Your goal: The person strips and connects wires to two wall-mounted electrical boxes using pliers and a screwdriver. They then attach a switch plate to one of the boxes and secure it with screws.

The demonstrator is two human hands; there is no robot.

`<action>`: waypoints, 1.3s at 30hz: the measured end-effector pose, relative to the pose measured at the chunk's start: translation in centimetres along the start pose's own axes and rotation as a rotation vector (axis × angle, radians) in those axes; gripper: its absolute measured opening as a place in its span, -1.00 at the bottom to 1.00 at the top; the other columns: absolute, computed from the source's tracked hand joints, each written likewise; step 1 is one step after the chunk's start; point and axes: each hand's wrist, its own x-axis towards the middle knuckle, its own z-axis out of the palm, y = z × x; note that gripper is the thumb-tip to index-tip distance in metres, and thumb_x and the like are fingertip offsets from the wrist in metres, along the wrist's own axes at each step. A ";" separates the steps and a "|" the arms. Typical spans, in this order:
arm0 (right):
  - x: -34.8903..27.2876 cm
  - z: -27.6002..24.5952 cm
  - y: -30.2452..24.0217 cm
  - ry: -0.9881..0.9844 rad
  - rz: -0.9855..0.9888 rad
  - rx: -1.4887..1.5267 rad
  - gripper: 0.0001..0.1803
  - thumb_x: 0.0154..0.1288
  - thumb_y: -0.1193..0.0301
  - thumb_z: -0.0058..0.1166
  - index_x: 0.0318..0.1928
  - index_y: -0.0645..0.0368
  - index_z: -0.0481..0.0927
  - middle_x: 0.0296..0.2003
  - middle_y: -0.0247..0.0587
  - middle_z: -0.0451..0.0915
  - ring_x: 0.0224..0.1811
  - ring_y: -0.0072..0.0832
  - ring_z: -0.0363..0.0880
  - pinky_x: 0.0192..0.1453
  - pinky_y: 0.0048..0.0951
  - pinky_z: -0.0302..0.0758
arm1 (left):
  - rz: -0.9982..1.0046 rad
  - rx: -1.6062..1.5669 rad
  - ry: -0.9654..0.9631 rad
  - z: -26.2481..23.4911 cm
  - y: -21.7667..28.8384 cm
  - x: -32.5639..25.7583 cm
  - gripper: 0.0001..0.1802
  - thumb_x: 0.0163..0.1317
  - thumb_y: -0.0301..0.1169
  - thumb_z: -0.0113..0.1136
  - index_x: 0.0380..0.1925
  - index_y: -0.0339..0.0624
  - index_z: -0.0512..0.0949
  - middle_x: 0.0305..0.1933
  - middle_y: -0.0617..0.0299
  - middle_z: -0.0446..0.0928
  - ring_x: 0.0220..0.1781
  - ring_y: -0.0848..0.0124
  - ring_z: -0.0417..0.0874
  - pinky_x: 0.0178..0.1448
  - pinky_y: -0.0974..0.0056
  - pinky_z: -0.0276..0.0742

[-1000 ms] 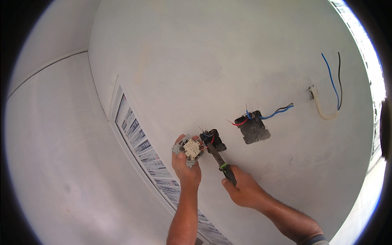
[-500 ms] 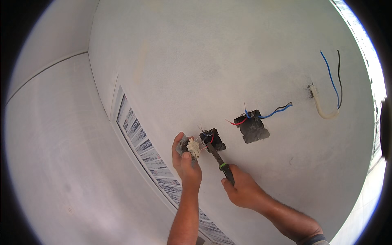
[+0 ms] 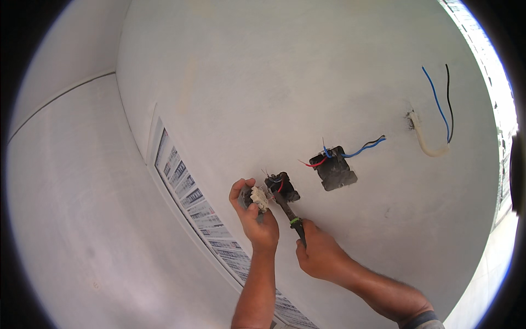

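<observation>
My left hand (image 3: pixel 260 227) is closed round a wiring-device insert (image 3: pixel 259 199), a switch or socket with a beige block and a greyish frame; its exact kind cannot be made out. Thin wires run from it toward a black wall box (image 3: pixel 289 189) close by on the right. In my right hand (image 3: pixel 322 255) is a hand tool with a dark flat shaft (image 3: pixel 286 207), a green band and a black handle. Its tip lies at the lower left edge of that box, beside the wires. Whether the tip touches them cannot be told.
Further right, a second black wall box (image 3: pixel 335 174) has red and blue wires sticking out. Beyond it a cream-sheathed cable (image 3: pixel 423 143) leaves a hole, ending in blue and black wires. Newspaper-like sheets (image 3: pixel 192 194) cover a framed opening on the left.
My left forearm has shifted right and the hand has turned slightly, still gripping the insert. The tool stays by the box. The whole view has shifted slightly.
</observation>
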 end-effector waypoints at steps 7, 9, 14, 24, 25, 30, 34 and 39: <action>0.2 0.5 -0.1 0.004 0.022 -0.053 -0.59 0.45 0.48 0.01 0.18 0.46 0.29 -0.16 0.48 0.59 -0.12 0.40 0.60 -0.02 0.24 0.49 | 0.000 0.118 -0.020 0.6 0.4 0.1 -0.36 0.33 -0.29 -0.07 0.41 -0.26 0.25 0.29 0.08 0.40 0.20 0.31 0.48 0.34 0.19 0.44; 0.2 0.4 -0.1 0.006 0.021 -0.049 -0.59 0.44 0.49 0.00 0.18 0.46 0.28 -0.18 0.49 0.59 -0.14 0.40 0.61 -0.03 0.25 0.49 | -0.016 0.066 0.030 0.7 0.2 0.1 -0.34 0.27 -0.28 0.03 0.40 -0.16 0.29 0.26 0.11 0.46 0.19 0.32 0.51 0.32 0.19 0.43; 0.2 0.3 0.1 0.022 -0.005 -0.037 -0.58 0.42 0.51 -0.01 0.19 0.47 0.28 -0.21 0.49 0.60 -0.16 0.40 0.62 -0.04 0.25 0.49 | -0.040 -0.041 0.076 1.1 0.1 0.1 -0.34 0.24 -0.28 0.07 0.39 -0.12 0.33 0.24 0.12 0.50 0.16 0.32 0.55 0.27 0.18 0.44; 0.3 0.7 0.3 0.026 -0.010 -0.058 -0.57 0.38 0.54 -0.02 0.19 0.48 0.28 -0.19 0.51 0.59 -0.15 0.41 0.62 -0.04 0.24 0.50 | -0.058 -0.016 0.063 1.7 0.5 -0.1 -0.34 0.23 -0.33 0.00 0.38 -0.18 0.28 0.27 0.12 0.41 0.22 0.32 0.46 0.39 0.22 0.36; 0.4 0.7 0.3 0.022 -0.010 -0.062 -0.57 0.38 0.54 -0.02 0.19 0.48 0.28 -0.18 0.51 0.59 -0.15 0.41 0.62 -0.04 0.24 0.50 | -0.057 -0.029 0.064 1.8 0.5 -0.1 -0.34 0.23 -0.33 -0.01 0.38 -0.18 0.28 0.27 0.12 0.40 0.22 0.32 0.46 0.39 0.22 0.36; 0.5 1.0 0.8 0.041 -0.043 -0.094 -0.58 0.37 0.55 -0.01 0.17 0.50 0.28 -0.18 0.52 0.59 -0.14 0.43 0.61 -0.04 0.26 0.50 | -0.023 -0.015 0.080 2.3 0.1 -0.3 -0.37 0.30 -0.30 0.00 0.40 -0.17 0.29 0.27 0.08 0.42 0.20 0.31 0.49 0.37 0.22 0.41; 0.6 0.9 -0.1 -0.030 0.002 -0.066 -0.55 0.27 0.59 0.00 0.13 0.59 0.28 -0.06 0.65 0.54 -0.06 0.47 0.62 0.10 0.25 0.54 | 0.023 0.130 0.035 1.4 -0.1 -0.3 -0.39 0.36 -0.31 -0.03 0.41 -0.19 0.30 0.29 0.07 0.42 0.25 0.30 0.50 0.38 0.19 0.44; 0.3 -1.3 -1.4 -0.036 0.035 -0.030 -0.65 0.33 0.48 0.05 0.02 0.48 0.41 -0.24 0.49 0.63 -0.15 0.40 0.64 0.03 0.25 0.54 | -0.054 0.274 -0.159 -0.5 1.2 1.2 -0.39 0.37 -0.35 -0.02 0.42 -0.24 0.32 0.31 0.04 0.46 0.33 0.27 0.50 0.38 0.16 0.46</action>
